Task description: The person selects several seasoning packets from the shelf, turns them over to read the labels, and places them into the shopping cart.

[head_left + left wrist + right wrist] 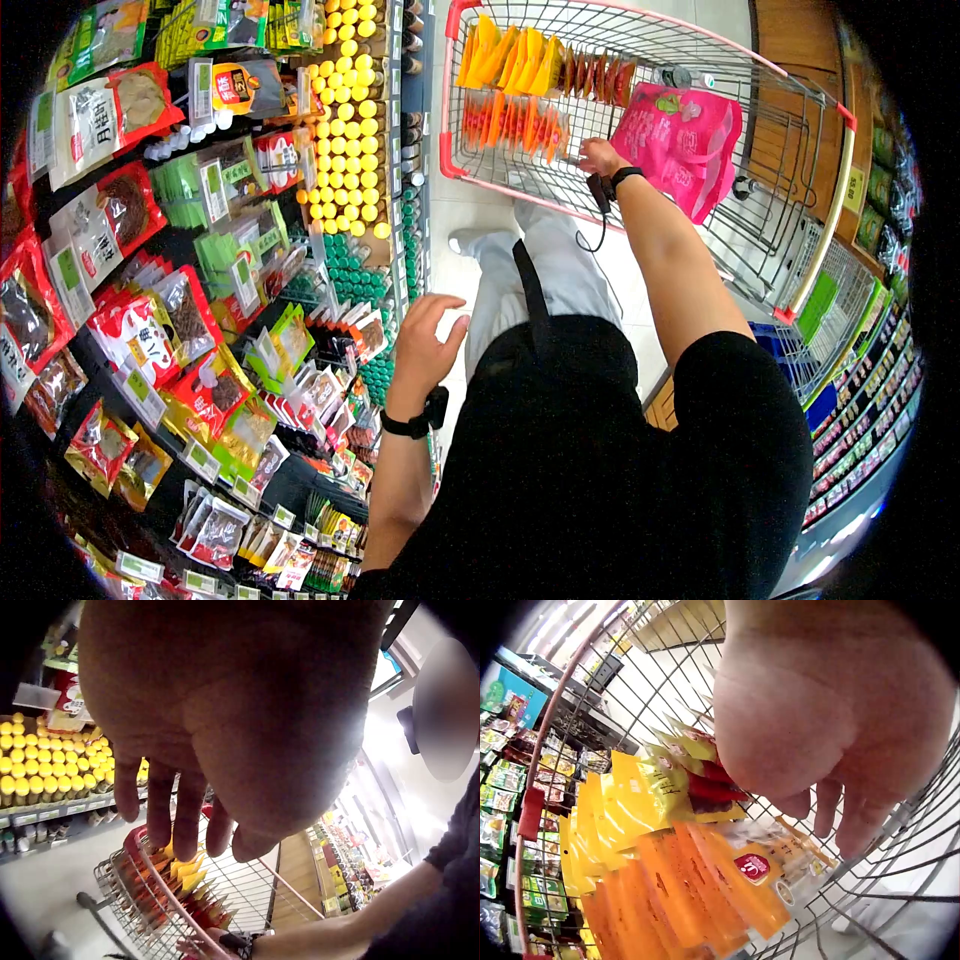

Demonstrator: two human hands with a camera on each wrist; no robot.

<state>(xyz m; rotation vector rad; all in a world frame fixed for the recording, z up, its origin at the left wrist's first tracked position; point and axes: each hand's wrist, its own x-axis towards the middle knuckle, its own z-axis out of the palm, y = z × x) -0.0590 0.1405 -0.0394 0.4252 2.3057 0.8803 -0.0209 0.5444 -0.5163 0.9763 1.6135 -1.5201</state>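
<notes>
My right hand point(603, 157) is inside the shopping cart point(455, 110), between the row of orange packets point(515, 125) and a pink bag point(665, 140). In the right wrist view its fingers point(829, 806) hang loosely beside the end orange packet point(739, 881), with nothing held. Yellow packets point(505, 55) and dark red packets point(597, 75) stand in rows along the cart's far side. My left hand point(425, 340) is held in the air between the shelf and my body, its fingers point(160, 802) relaxed and holding nothing.
To the left, a shelf carries hanging packs of dried goods point(130, 210), yellow-capped jars point(345, 130) and green-capped jars point(365, 285). A bottle point(683, 77) lies in the cart near the pink bag. Wooden panelling point(795, 45) and further shelves stand beyond the cart.
</notes>
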